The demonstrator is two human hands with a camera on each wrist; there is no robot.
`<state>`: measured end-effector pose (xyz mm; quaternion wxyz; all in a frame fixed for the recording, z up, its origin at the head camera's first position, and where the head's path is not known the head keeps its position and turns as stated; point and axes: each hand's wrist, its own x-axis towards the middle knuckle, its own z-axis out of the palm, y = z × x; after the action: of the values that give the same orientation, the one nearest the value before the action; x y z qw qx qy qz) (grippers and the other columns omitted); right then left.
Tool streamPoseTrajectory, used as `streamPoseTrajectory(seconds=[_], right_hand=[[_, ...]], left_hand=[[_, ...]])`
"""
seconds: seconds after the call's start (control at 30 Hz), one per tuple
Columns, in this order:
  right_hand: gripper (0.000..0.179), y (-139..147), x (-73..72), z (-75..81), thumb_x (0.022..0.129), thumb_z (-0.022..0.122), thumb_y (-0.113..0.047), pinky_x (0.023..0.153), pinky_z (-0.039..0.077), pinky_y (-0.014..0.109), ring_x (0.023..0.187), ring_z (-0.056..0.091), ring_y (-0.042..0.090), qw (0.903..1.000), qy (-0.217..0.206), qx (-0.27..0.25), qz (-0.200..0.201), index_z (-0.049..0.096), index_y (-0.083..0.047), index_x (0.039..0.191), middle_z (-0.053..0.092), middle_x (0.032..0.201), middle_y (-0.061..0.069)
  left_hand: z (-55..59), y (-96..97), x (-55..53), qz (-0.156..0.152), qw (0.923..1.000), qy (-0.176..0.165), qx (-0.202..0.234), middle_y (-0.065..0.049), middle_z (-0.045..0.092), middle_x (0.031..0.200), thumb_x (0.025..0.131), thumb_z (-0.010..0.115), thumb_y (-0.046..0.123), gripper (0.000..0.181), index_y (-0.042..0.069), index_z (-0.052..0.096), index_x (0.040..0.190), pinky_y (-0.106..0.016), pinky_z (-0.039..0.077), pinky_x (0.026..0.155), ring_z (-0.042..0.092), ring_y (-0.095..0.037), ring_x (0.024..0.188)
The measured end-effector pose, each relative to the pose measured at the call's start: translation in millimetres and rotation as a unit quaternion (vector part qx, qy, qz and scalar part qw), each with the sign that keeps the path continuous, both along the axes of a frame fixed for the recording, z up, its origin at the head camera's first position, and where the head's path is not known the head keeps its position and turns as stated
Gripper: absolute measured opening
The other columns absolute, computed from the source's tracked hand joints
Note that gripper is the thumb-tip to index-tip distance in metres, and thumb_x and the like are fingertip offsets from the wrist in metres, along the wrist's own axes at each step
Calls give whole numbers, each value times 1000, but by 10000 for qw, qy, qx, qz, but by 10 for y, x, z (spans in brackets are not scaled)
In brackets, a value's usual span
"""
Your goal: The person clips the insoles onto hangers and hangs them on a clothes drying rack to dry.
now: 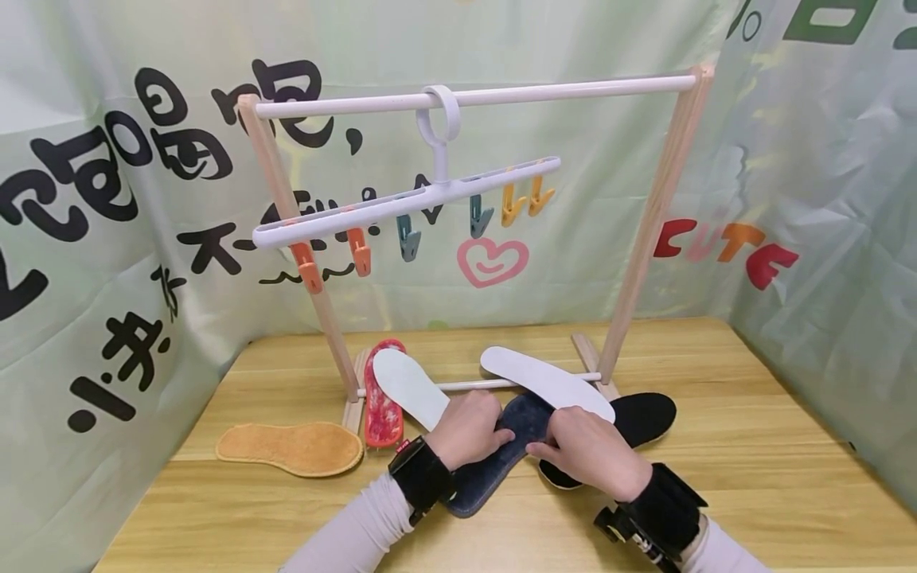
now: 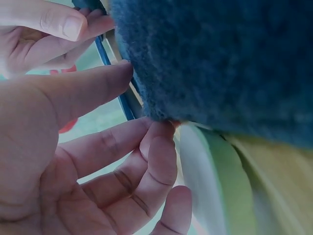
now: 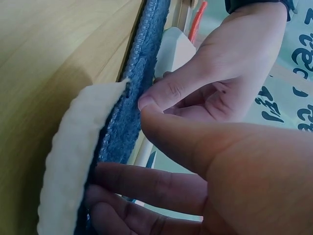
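Observation:
Both hands hold a dark blue fuzzy insole slightly above the table, one at each long edge. My left hand pinches its left edge, thumb on top; the left wrist view shows the fingertips at the border of the blue pile. On the other edge my right hand grips with its thumb above and fingers underneath. A black insole lies partly behind the right hand. Beside the hands are a white insole and a pale green-white insole, the latter partly covered by the left hand.
A tan insole lies at the left, near a red patterned insole. Behind stands a wooden rack with a white top rod. From it hangs a white hanger bearing several clips, orange, teal and yellow.

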<state>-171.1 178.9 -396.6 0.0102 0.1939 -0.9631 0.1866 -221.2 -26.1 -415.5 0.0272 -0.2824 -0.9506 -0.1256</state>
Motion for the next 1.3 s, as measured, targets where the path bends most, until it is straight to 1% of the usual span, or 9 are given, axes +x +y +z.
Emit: streamPoseTrajectory(seconds=[0.43, 0.63, 0.87, 0.93, 1.03, 1.1, 1.13, 1.27, 1.3], right_hand=[[61, -13, 4, -14, 93, 85, -31, 51, 16, 23, 45, 27, 5, 9999, -8, 55, -92, 42, -24, 51, 21, 51, -13], [60, -18, 12, -14, 92, 86, -31, 51, 17, 24, 46, 28, 6, 9999, 25, 121, -121, 43, -23, 51, 23, 52, -12], [58, -14, 17, -13, 93, 85, -31, 52, 17, 24, 47, 29, 7, 9997, 107, 174, -98, 43, -22, 54, 24, 54, -11], [58, -15, 18, -13, 93, 85, -31, 52, 17, 24, 48, 29, 7, 9998, 100, 167, -87, 42, -21, 54, 24, 54, -10], [58, -19, 19, -12, 93, 85, -31, 53, 17, 24, 48, 29, 7, 9998, 72, 151, -93, 42, -21, 55, 24, 56, -10], [58, -21, 20, -12, 93, 85, -31, 53, 17, 24, 48, 30, 8, 9998, 56, 135, -101, 43, -20, 55, 24, 56, -10], [58, -22, 21, -12, 93, 85, -31, 52, 17, 24, 48, 30, 8, 9998, 53, 127, -110, 43, -20, 55, 24, 55, -10], [57, -22, 27, -15, 93, 85, -32, 52, 19, 24, 48, 32, 8, 9998, 94, 144, -121, 44, -20, 55, 26, 55, -10], [57, -22, 29, -16, 93, 85, -32, 52, 19, 24, 48, 33, 9, 9998, 101, 148, -125, 44, -20, 55, 26, 55, -10]], left_hand=[[27, -2, 57, -19, 9990, -314, 329, 10, 37, 56, 95, 84, 31, 50, 18, 51, 60, -22, 30, 48, 41, -7, 50], [6, -9, 66, 48, 9980, -434, 453, 11, 42, 57, 94, 84, 30, 47, 19, 54, 60, -22, 32, 48, 43, -6, 51], [-4, -24, 85, 18, 9976, -379, 571, 11, 47, 60, 91, 87, 26, 44, 19, 56, 61, -22, 35, 51, 45, -6, 55], [-82, -32, 48, 1, 9972, -323, 678, 12, 44, 60, 90, 88, 27, 46, 20, 53, 60, -24, 34, 49, 44, -5, 54], [-278, -50, -59, -72, 9952, -268, 936, 13, 42, 58, 87, 90, 30, 50, 23, 49, 58, -24, 31, 48, 42, -5, 52], [-417, -51, -146, -54, 9952, -291, 937, 15, 42, 58, 86, 90, 34, 51, 26, 49, 57, -23, 32, 48, 42, -3, 51], [-455, -52, -165, -67, 9944, -324, 1000, 16, 43, 57, 86, 91, 35, 51, 27, 50, 57, -22, 33, 49, 43, -3, 51], [-363, -51, -90, -31, 9936, -486, 1018, 15, 50, 58, 86, 91, 33, 45, 25, 55, 59, -24, 39, 51, 48, -4, 53], [-296, -55, -41, -32, 9926, -555, 1080, 15, 50, 58, 86, 91, 31, 44, 24, 56, 59, -23, 38, 52, 48, -4, 53]])
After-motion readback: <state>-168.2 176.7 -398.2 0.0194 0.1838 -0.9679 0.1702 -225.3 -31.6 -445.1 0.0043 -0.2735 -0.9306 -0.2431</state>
